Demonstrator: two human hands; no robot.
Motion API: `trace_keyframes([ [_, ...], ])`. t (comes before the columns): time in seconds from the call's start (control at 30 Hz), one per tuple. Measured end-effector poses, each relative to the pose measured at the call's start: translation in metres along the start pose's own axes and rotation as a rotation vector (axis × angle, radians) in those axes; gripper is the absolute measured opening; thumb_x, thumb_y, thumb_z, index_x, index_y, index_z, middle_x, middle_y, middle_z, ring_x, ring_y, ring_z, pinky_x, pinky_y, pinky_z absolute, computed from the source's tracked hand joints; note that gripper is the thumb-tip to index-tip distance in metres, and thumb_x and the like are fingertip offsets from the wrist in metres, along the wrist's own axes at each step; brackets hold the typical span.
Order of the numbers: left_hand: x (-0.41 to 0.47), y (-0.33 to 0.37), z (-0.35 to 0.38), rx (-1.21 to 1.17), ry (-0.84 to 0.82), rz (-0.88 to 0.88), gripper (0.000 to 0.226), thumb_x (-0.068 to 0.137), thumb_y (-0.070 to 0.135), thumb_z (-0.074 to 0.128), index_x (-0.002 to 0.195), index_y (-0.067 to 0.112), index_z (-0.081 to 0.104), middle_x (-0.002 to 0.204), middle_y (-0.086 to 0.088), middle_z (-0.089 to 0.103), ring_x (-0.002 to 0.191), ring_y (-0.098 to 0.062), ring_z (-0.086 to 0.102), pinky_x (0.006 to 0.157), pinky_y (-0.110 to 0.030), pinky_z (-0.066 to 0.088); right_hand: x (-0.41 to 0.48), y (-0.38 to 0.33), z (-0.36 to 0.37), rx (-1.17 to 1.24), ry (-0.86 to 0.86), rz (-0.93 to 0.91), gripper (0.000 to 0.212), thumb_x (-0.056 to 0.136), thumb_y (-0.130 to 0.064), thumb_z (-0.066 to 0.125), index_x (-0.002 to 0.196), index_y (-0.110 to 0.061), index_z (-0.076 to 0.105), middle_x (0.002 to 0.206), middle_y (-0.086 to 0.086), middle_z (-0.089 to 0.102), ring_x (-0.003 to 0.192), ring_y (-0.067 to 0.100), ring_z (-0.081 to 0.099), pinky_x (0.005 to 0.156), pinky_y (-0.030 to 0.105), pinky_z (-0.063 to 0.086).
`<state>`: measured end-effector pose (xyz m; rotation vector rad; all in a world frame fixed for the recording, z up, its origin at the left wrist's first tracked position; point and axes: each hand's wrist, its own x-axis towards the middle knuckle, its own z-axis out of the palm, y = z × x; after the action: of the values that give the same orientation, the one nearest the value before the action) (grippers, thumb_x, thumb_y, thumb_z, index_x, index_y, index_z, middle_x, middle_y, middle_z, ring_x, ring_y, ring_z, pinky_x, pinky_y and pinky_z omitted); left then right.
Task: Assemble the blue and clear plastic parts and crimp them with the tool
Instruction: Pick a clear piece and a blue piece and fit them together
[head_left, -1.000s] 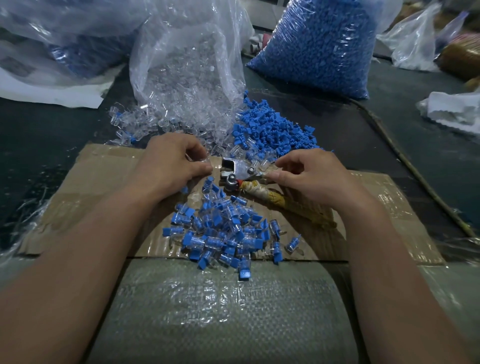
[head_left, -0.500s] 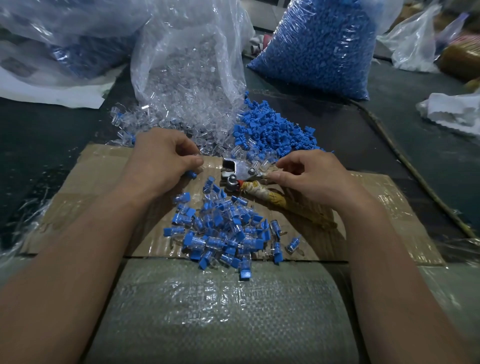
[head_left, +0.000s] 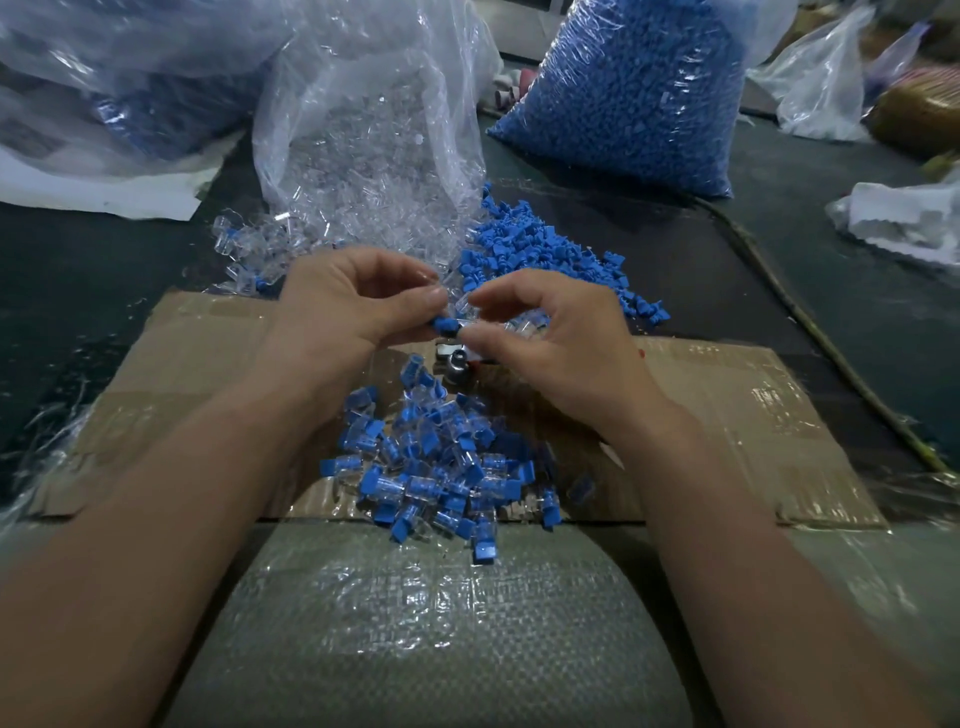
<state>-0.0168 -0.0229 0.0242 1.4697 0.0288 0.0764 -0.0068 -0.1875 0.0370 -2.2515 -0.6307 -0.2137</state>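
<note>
Above the tool (head_left: 458, 359), our left hand (head_left: 353, 306) pinches a blue part (head_left: 444, 325), right hand (head_left: 550, 343) a clear part (head_left: 475, 318); joined pile (head_left: 436, 467) beside it, crimp pending.

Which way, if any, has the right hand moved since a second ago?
Yes. The right hand shifted left, over the tool on the cardboard, meeting the left hand around a blue and clear part.

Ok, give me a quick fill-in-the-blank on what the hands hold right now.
The left hand pinches a plug coloured ____.
The right hand pinches a shell that is ____.
The tool lies on the ____.
Missing: blue; clear; cardboard.
</note>
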Motion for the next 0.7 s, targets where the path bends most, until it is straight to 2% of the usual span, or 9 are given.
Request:
trace_keyframes([
  [0.1, -0.001, -0.002, 0.002, -0.039, -0.060, 0.040, 0.020, 0.057, 0.013, 0.068, 0.077, 0.010, 0.063, 0.062, 0.003, 0.069, 0.060, -0.008, 0.068, 0.056, -0.014, 0.051, 0.000, -0.005, 0.007, 0.069, -0.004, -0.035, 0.018, 0.074, -0.021, 0.075, 0.089, -0.022, 0.064, 0.076, -0.021, 0.057, 0.074, -0.003, 0.057, 0.074, 0.009, 0.045],
  [0.2, 0.000, -0.003, 0.002, -0.060, -0.073, 0.053, 0.021, 0.057, 0.013, 0.069, 0.077, 0.012, 0.063, 0.063, 0.001, 0.069, 0.062, -0.010, 0.068, 0.059, -0.016, 0.053, 0.000, -0.004, 0.008, 0.113, 0.024, -0.037, 0.013, 0.075, -0.014, 0.074, 0.086, -0.015, 0.066, 0.075, -0.016, 0.061, 0.074, -0.001, 0.060, 0.072, 0.012, 0.048],
  [0.3, 0.002, -0.005, -0.001, -0.059, -0.061, 0.068, 0.025, 0.060, 0.010, 0.068, 0.084, 0.017, 0.063, 0.070, -0.001, 0.067, 0.066, -0.013, 0.069, 0.060, -0.018, 0.053, -0.001, -0.001, 0.004, 0.100, 0.053, -0.015, 0.014, 0.078, -0.011, 0.071, 0.083, -0.019, 0.061, 0.075, -0.016, 0.059, 0.071, 0.001, 0.058, 0.070, 0.012, 0.047],
  [0.47, 0.002, -0.007, -0.002, -0.013, -0.079, 0.078, 0.027, 0.057, 0.012, 0.070, 0.082, 0.021, 0.067, 0.084, -0.007, 0.066, 0.073, -0.014, 0.070, 0.064, -0.017, 0.053, 0.002, 0.006, -0.003, -0.052, 0.078, 0.022, 0.027, 0.090, -0.009, 0.056, 0.116, -0.014, 0.060, 0.083, -0.014, 0.042, 0.075, -0.003, 0.044, 0.072, 0.003, 0.034],
  [0.6, 0.001, -0.006, -0.002, 0.009, -0.099, 0.061, 0.026, 0.049, 0.023, 0.075, 0.075, 0.028, 0.072, 0.086, -0.005, 0.070, 0.084, -0.019, 0.068, 0.073, -0.023, 0.054, 0.002, 0.010, -0.006, -0.093, 0.089, 0.052, 0.016, 0.090, -0.015, 0.055, 0.103, -0.014, 0.065, 0.083, -0.015, 0.041, 0.075, -0.005, 0.043, 0.071, 0.000, 0.031],
  [0.7, -0.001, -0.004, 0.000, 0.022, -0.108, 0.060, 0.025, 0.054, 0.018, 0.071, 0.077, 0.024, 0.070, 0.083, -0.001, 0.072, 0.083, -0.017, 0.069, 0.072, -0.019, 0.054, 0.001, 0.010, -0.005, -0.044, 0.122, 0.059, 0.017, 0.088, -0.009, 0.059, 0.101, -0.017, 0.065, 0.085, -0.017, 0.049, 0.079, -0.006, 0.049, 0.074, 0.001, 0.036],
])
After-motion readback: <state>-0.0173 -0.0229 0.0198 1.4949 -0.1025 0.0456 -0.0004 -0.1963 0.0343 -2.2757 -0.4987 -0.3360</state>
